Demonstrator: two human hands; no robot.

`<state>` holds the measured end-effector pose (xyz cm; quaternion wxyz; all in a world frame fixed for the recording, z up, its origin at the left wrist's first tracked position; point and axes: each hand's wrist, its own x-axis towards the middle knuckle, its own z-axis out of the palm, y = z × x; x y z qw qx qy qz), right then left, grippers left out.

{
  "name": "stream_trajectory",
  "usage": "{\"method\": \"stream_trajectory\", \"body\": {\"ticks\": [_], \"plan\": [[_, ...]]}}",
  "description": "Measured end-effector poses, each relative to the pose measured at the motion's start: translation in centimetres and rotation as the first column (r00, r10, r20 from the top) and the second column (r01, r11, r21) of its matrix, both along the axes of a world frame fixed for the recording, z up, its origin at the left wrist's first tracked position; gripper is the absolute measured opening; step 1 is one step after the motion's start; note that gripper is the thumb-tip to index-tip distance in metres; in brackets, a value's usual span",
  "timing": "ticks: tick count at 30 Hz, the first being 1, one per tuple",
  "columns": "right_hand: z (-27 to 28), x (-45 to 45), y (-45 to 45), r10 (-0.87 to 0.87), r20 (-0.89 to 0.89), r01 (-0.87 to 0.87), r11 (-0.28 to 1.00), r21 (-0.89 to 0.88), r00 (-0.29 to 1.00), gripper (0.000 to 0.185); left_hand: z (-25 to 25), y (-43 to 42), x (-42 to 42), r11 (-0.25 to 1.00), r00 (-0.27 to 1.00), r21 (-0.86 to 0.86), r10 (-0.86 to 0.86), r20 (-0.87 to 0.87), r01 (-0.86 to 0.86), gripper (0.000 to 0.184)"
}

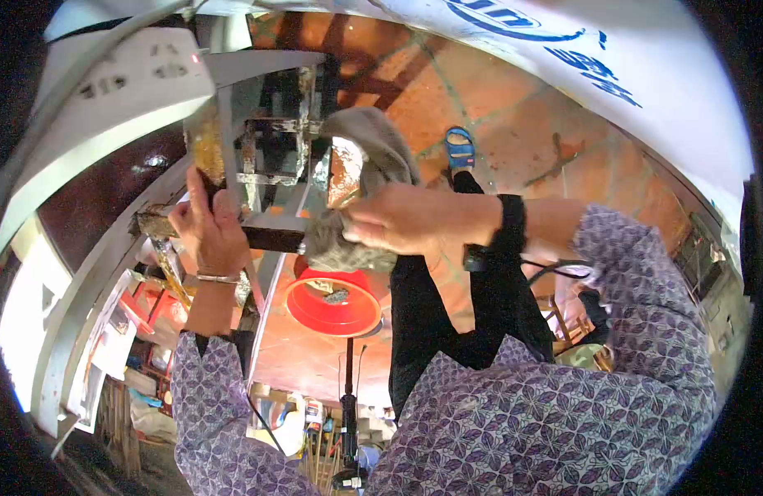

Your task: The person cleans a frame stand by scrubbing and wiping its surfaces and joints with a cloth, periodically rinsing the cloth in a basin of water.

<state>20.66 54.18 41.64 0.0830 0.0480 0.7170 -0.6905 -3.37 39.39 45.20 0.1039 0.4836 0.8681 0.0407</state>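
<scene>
My right hand (410, 217) is closed on a bunched grey cloth (336, 246), pressed against the end of a dark horizontal bar. More grey cloth (377, 140) hangs just beyond that hand; I cannot tell whether it is the same piece. The bar belongs to a worn metal frame (274, 238) with flaking, stained surfaces. To the left, my left hand (212, 227) grips the frame near its corner, index finger stretched along an upright post. Below the cloth is a red plastic basin (332, 310) with something small and greyish in it.
A white panel (125, 99) with dark marks rises at the upper left. White sheeting with blue lettering (579, 58) runs along the top right. My foot in a blue sandal (460, 149) rests on the orange tiled floor (505, 91). Tools and clutter (315, 438) lie behind.
</scene>
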Motion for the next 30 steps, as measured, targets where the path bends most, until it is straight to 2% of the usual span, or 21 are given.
{"method": "stream_trajectory", "body": {"ticks": [1, 2, 4, 6, 7, 9, 10, 12, 13, 15, 17, 18, 19, 20, 21, 23, 24, 25, 27, 29, 30], "plan": [[-1.1, 0.6, -0.2, -0.052, -0.001, 0.052, 0.999, 0.006, 0.999, 0.028, -0.1, -0.3, 0.1, 1.000, 1.000, 0.001, -0.020, -0.001, 0.020, 0.053], [-2.7, 0.6, -0.1, 0.011, 0.214, 0.008, 0.996, -0.090, 0.977, 0.030, 0.0, -0.3, 0.1, 0.999, 1.000, -0.045, 0.004, 0.009, -0.003, 0.051], [-7.0, 1.3, 0.4, -0.081, 0.123, 0.089, 0.994, -0.060, 0.989, 0.034, -0.6, -0.7, -0.3, 0.997, 0.996, -0.003, -0.082, -0.018, 0.082, 0.050], [-13.0, 0.8, -1.1, -0.139, 0.298, 0.155, 0.988, -0.028, 0.944, 0.031, -1.4, -1.7, -1.5, 0.978, 0.972, 0.023, -0.205, -0.115, 0.209, 0.051], [-20.0, 1.0, -3.2, -0.131, -0.007, 0.129, 0.966, 0.223, 0.991, 0.029, -1.3, -1.5, -1.2, 0.978, 0.972, 0.020, -0.205, -0.112, 0.209, 0.051], [-17.8, -0.4, -1.1, 0.246, -0.008, -0.215, 0.860, 0.464, 0.969, 0.030, -0.3, -1.0, -0.6, 0.999, 1.000, -0.049, 0.011, 0.005, -0.011, 0.047], [-16.1, -1.0, -0.6, 0.250, -0.010, -0.217, 0.859, 0.464, 0.968, 0.030, -0.3, -0.7, -0.7, 0.997, 0.997, 0.028, -0.078, -0.013, 0.078, 0.050], [-11.2, -1.8, -0.9, 0.086, -0.060, -0.084, 0.996, 0.035, 0.994, 0.033, -0.8, -1.4, -1.6, 0.994, 0.994, 0.025, -0.105, -0.035, 0.106, 0.050], [-7.9, -2.1, -0.9, 0.133, 0.205, -0.102, 0.983, -0.153, 0.970, 0.036, -1.0, -1.9, -1.7, 0.990, 0.989, 0.012, -0.137, -0.046, 0.138, 0.050], [-3.7, -1.4, -0.1, 0.112, 0.201, -0.070, 0.977, -0.203, 0.973, 0.037, -0.4, -1.3, -1.0, 0.997, 0.997, 0.019, -0.081, -0.016, 0.081, 0.049], [-5.1, -0.6, -1.7, 0.010, 0.153, 0.024, 0.975, -0.220, 0.988, 0.039, -0.4, -1.0, -1.2, 0.999, 1.000, 0.035, -0.020, 0.006, 0.020, 0.049], [-5.9, -0.4, -2.4, -0.096, 0.097, 0.118, 0.960, -0.255, 0.991, 0.040, -0.5, -1.3, -1.6, 0.997, 0.998, 0.044, -0.069, -0.010, 0.069, 0.049], [-6.4, -0.6, -2.5, -0.080, 0.095, 0.103, 0.959, -0.264, 0.992, 0.040, -0.3, -1.5, -1.6, 0.992, 0.992, 0.040, -0.122, -0.021, 0.123, 0.049], [-7.0, -1.0, -2.3, -0.100, 0.178, 0.134, 0.972, -0.192, 0.979, 0.040, -0.1, -1.7, -1.3, 0.996, 0.998, -0.068, 0.061, -0.015, -0.062, 0.050], [-7.1, -1.8, -2.3, -0.126, 0.246, 0.157, 0.982, -0.108, 0.961, 0.041, -0.3, -2.1, -1.8, 0.998, 0.996, -0.046, -0.044, -0.075, 0.041, 0.051], [-6.4, -2.7, -3.2, -0.045, 0.253, 0.049, 0.999, -0.009, 0.966, 0.040, -0.3, -3.2, -2.5, 0.989, 0.996, -0.119, 0.086, -0.038, -0.090, 0.052], [-5.8, -2.1, -3.6, -0.144, 0.166, 0.146, 0.989, -0.003, 0.976, 0.039, -0.5, -3.3, -2.9, 0.995, 0.999, -0.091, 0.036, -0.022, -0.038, 0.054], [-4.7, -1.7, -3.8, -0.185, 0.094, 0.188, 0.982, -0.018, 0.978, 0.038, -0.8, -3.3, -2.7, 0.975, 0.986, -0.147, 0.157, -0.059, -0.164, 0.053], [-1.5, -1.0, -3.2, -0.151, 0.314, 0.192, 0.976, -0.102, 0.937, 0.036, -1.3, -3.1, -3.1, 1.000, 0.999, 0.024, -0.009, -0.039, 0.010, 0.053], [0.0, 0.1, -3.9, -0.315, 0.106, 0.329, 0.930, -0.165, 0.943, 0.035, -1.2, -3.4, -2.6, 0.985, 0.990, -0.135, 0.092, -0.105, -0.106, 0.052], [0.5, 0.3, -4.2, -0.367, 0.070, 0.373, 0.918, -0.131, 0.928, 0.032, -1.8, -4.0, -3.4, 0.997, 0.995, -0.066, 0.031, -0.093, -0.038, 0.051]]}}
